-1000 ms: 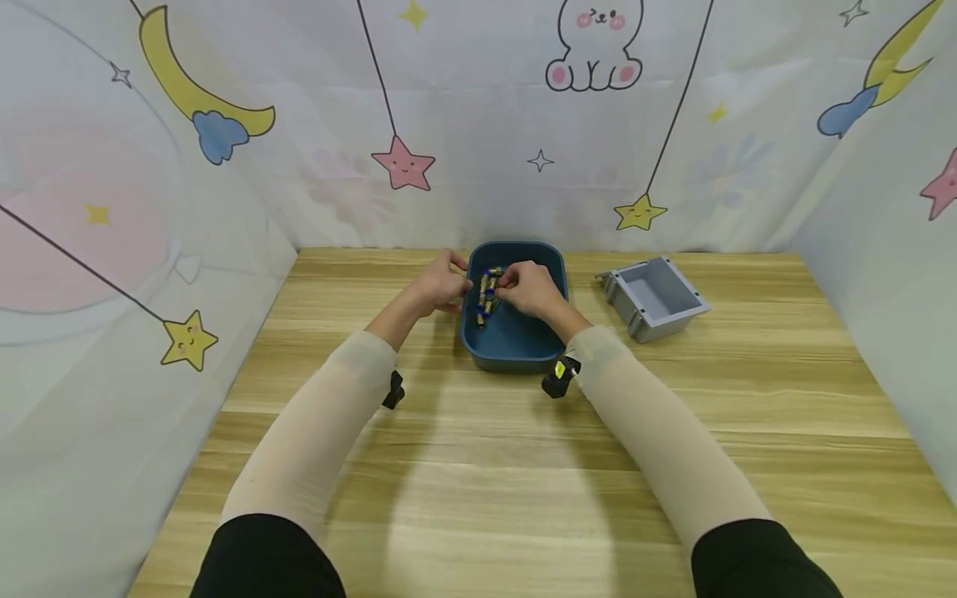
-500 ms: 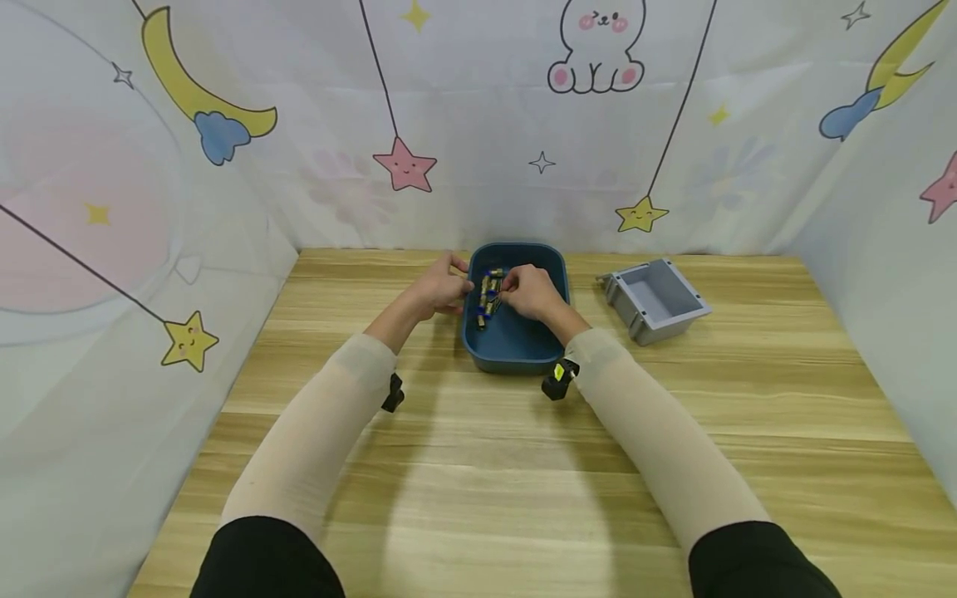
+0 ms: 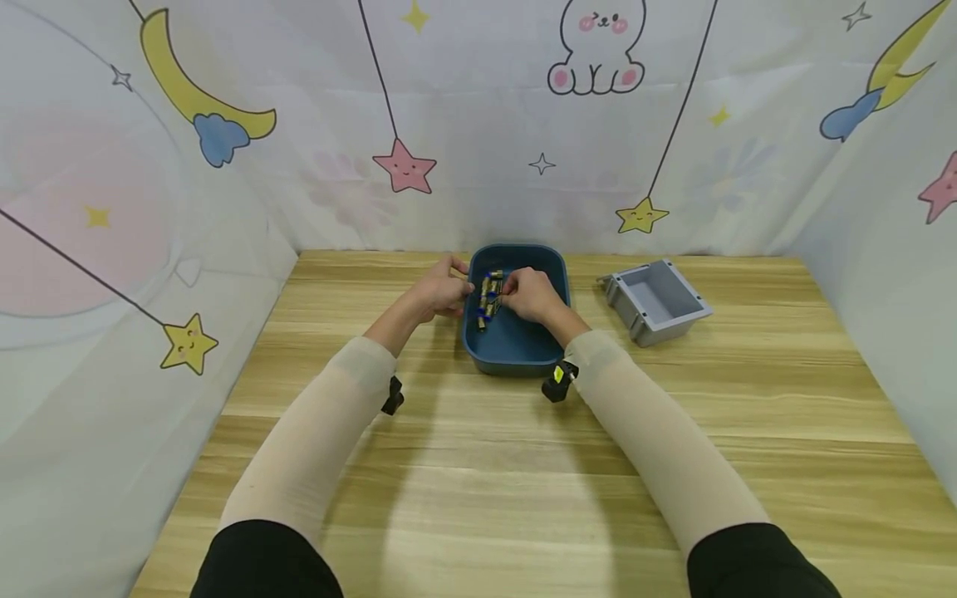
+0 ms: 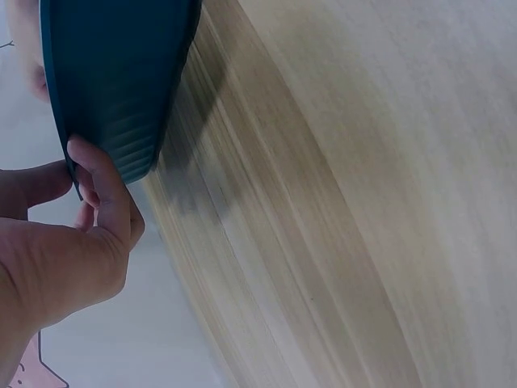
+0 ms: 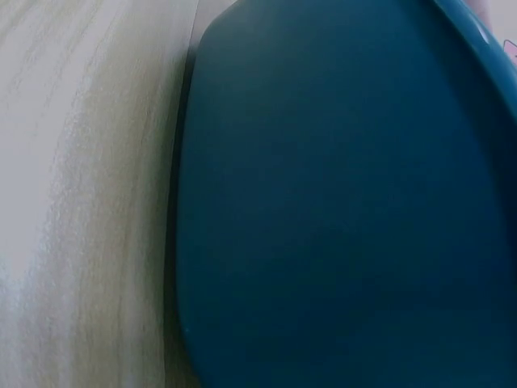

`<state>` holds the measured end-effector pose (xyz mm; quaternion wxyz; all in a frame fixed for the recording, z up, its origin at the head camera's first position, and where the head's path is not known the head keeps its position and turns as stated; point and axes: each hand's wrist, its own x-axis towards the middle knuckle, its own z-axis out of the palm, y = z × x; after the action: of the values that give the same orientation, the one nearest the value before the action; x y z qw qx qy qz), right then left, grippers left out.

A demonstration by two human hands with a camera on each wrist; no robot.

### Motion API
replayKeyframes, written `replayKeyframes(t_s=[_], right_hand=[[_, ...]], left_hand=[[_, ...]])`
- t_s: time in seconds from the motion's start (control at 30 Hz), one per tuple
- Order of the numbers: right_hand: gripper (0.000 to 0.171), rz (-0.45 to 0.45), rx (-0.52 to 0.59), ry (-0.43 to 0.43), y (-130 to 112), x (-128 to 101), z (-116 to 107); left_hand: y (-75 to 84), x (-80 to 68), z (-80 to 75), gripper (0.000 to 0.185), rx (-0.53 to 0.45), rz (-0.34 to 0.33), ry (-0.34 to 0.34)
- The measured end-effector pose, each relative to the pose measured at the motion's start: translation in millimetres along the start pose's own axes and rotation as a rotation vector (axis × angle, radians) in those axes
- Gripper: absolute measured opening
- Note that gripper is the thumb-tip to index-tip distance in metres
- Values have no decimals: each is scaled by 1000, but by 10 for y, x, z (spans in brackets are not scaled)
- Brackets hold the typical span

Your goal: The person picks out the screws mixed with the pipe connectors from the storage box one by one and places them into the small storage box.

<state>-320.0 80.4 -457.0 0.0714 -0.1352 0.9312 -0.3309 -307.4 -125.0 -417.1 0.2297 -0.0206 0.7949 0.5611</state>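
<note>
Two hands at blue tray (image 3: 516, 349), far-centre worktop (image 3: 478, 465). Left hand (image 3: 441, 292) grip pinching tray's left rim. Right hand (image 3: 532, 295) grip curled on brass fittings (image 3: 488, 301) inside tray. Grey box (image 3: 655, 299) toward far right edge.

A tray (image 3: 516, 349) sits at the back middle of the counter (image 3: 478, 465), small fittings (image 3: 488, 297) inside it. An open box (image 3: 655, 301) stands just to its right.
</note>
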Motion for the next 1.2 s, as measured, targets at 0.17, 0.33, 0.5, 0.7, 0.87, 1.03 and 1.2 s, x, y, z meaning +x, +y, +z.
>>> replayKeyframes(t_s=[0.17,0.33,0.5,0.7,0.87,1.03,1.2], right_hand=[[15,1,-6,-2,15,6,15],[14,3,-3,-8,15,5,10],[12,-3,-16,-7,23,7,11],[11,-8,-35,-9,13,5,-4],[12,-3,-51,-15,9,2,-13],[13,-2,-65,-23,2,-7,-15],[14,-14,-79,-33,-4,-9,-12]], left_hand=[[-11,4,7,32,3,6,2],[-17,11,10,32,1,-2,1],[-16,9,14,33,3,-9,0],[-7,9,16,33,2,-5,-1],[-6,3,13,31,3,2,1],[-5,5,11,31,6,-3,-4],[-9,4,11,31,7,-6,-6]])
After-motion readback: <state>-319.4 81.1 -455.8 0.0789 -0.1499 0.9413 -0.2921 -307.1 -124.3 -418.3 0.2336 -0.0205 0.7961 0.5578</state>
